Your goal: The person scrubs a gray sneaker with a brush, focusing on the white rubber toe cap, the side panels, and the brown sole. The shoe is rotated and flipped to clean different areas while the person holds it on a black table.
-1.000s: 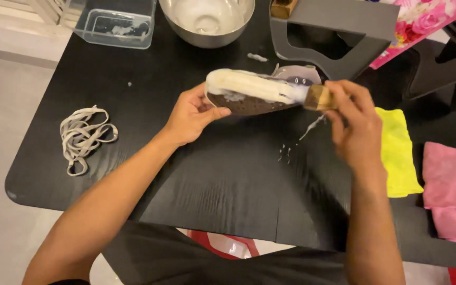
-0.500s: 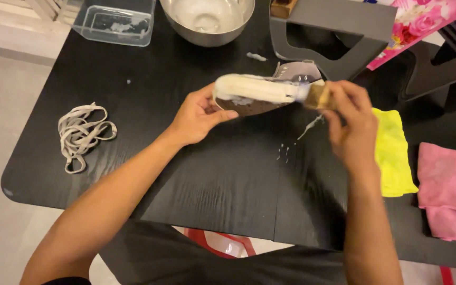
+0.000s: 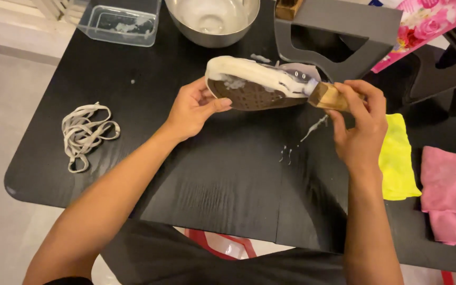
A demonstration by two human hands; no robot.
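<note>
I am holding a shoe (image 3: 259,84) on its side over the black table (image 3: 196,179), its brown sole turned toward me and its white rubber edge running along the top, foamy with suds. My left hand (image 3: 193,108) is gripping the toe end at about nine o'clock from the shoe's middle, thumb pressing on the sole and the other fingers curled round behind. My right hand (image 3: 360,124) is closed around a wooden-backed brush (image 3: 327,96), which is touching the heel end at about three o'clock.

To do this scrubbing well, I judge that I should be keeping the left grip firm so the shoe is not twisting under the brush, and working the bristles in short strokes along the white edge, where the foam is sitting thickest. Tilting the shoe a little toward the brush should be helping the bristles reach the seam between sole and edge. Soapy drips (image 3: 304,137) are lying on the table just below the heel, toward six o'clock, so I ought to be holding the shoe over that wet patch rather than over the cloths.

At three o'clock from my right hand a yellow cloth (image 3: 399,158) and a pink cloth (image 3: 449,195) are lying flat. At twelve o'clock a metal bowl (image 3: 212,18) and a clear plastic tub (image 3: 117,24) are standing. The laces (image 3: 85,132) are lying bundled well off at nine o'clock.
</note>
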